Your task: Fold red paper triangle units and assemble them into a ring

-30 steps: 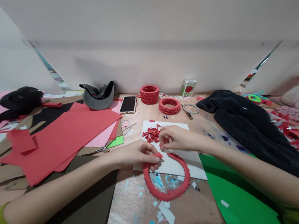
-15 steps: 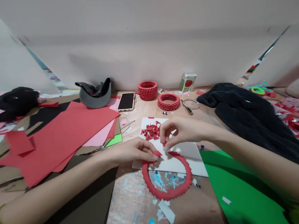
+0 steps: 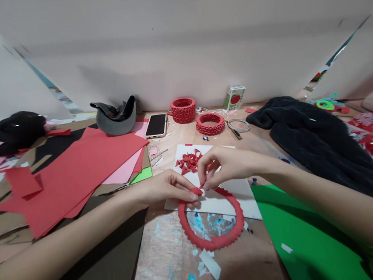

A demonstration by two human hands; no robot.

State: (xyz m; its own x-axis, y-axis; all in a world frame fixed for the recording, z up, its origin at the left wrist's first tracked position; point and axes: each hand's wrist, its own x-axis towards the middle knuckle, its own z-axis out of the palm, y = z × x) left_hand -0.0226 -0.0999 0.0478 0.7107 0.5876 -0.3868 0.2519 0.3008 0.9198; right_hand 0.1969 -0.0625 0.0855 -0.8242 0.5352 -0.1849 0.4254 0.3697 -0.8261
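Note:
A curved chain of folded red paper pieces (image 3: 213, 245) forms a nearly closed ring with a toothed outer edge, its gap at the far side. My left hand (image 3: 181, 189) pinches the chain's left end between thumb and fingers. My right hand (image 3: 220, 167) is closed, with a small folded red paper piece (image 3: 201, 186) at its fingertips, right against that end; the fingers partly hide it. Behind, a heap of folded red pieces (image 3: 188, 161) lies on a white sheet (image 3: 235, 199) under my hands.
Two finished-looking red paper rings (image 3: 210, 124) stand at the back beside a phone (image 3: 156, 125), a small box (image 3: 234, 97) and a cutter (image 3: 235, 132). Red sheets (image 3: 77, 168) and a cap (image 3: 117, 116) are left; dark cloth (image 3: 308, 141) and green sheet (image 3: 297, 226) right.
My right hand has moved slightly left and down, bringing the small piece up to the chain's end in my left hand. The ring's right side has shifted slightly right.

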